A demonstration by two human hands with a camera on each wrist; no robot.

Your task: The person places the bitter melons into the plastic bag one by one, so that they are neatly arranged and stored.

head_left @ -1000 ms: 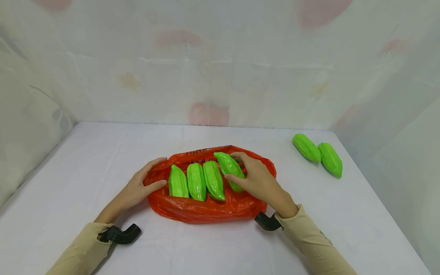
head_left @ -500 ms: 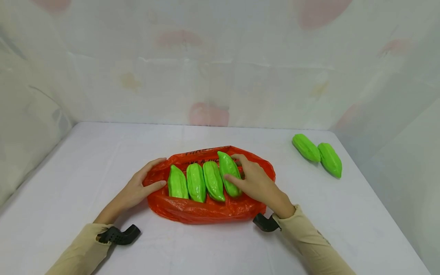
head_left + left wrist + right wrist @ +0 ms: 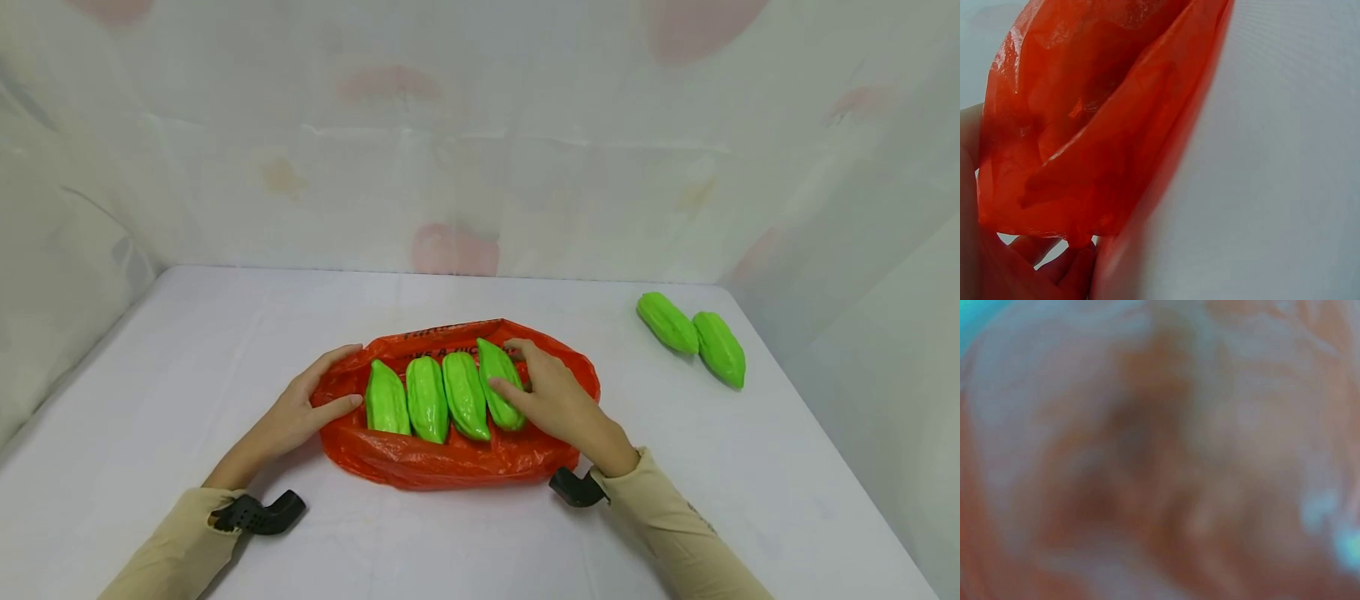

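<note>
In the head view, an open red plastic bag (image 3: 442, 467) lies at the middle of the table, holding a row of several bright green, ridged bitter melons (image 3: 427, 400). My left hand (image 3: 296, 412) grips the bag's left end, thumb over the near side and fingers along the far side. The left wrist view shows fingertips (image 3: 1079, 265) curled under the bag's edge. My right hand (image 3: 562, 396) reaches into the bag's right side and holds the rightmost bitter melon (image 3: 497, 375), thumb across its face and fingers behind. The right wrist view is a blur.
Two more bitter melons (image 3: 720, 350) lie side by side at the table's back right. A white cloth covers the table (image 3: 420, 550). Pale patterned sheeting (image 3: 570, 192) hangs behind and along both sides.
The right hand has brought its bitter melon left and down into the bag, beside the others, turning it more in line with the row. The left hand stays at the bag's end.
</note>
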